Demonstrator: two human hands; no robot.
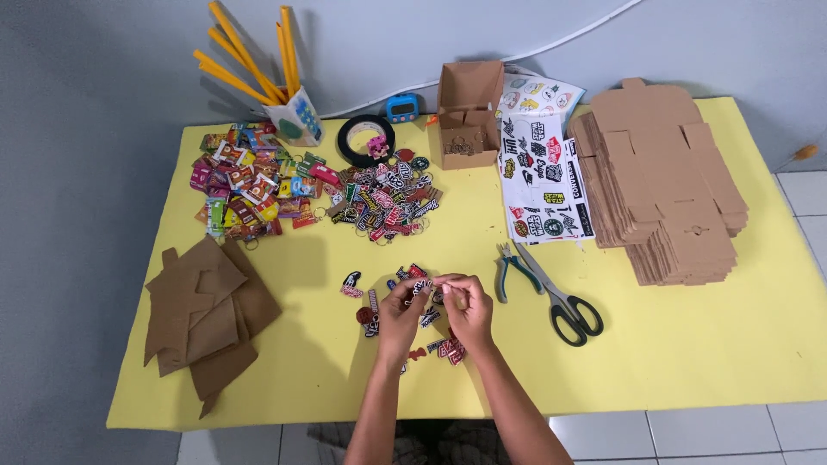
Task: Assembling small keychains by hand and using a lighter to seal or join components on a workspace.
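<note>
Both hands met over the middle of the yellow table (pixel 689 362), fingertips pinched together on a small keychain charm (pixel 424 287). The left hand (pixel 401 314) gripped it from one side and the right hand (pixel 469 312) from the other, so most of the piece was covered and its design could not be made out. Around and partly under the hands lay a scatter of loose charms (pixel 366 314), several hidden by the wrists. Just to the right sat small green-handled pliers (pixel 508 271) and black-handled scissors (pixel 560 297), lying close together. Farther back was a bigger heap of keychains (pixel 383 202), a pile of colourful packets (pixel 241 185) to its left, a roll of black tape (pixel 365 139), a small blue timer (pixel 401 107), and an open cardboard box (pixel 468 112) (its inside mostly in shadow). Sticker sheets (pixel 543 168) lay partly tucked under a stack of flat cardboard box blanks (pixel 663 185). More cardboard pieces (pixel 207 314) sat at the left edge, and a cup of yellow rolled sticks (pixel 289 108) stood at the back.
</note>
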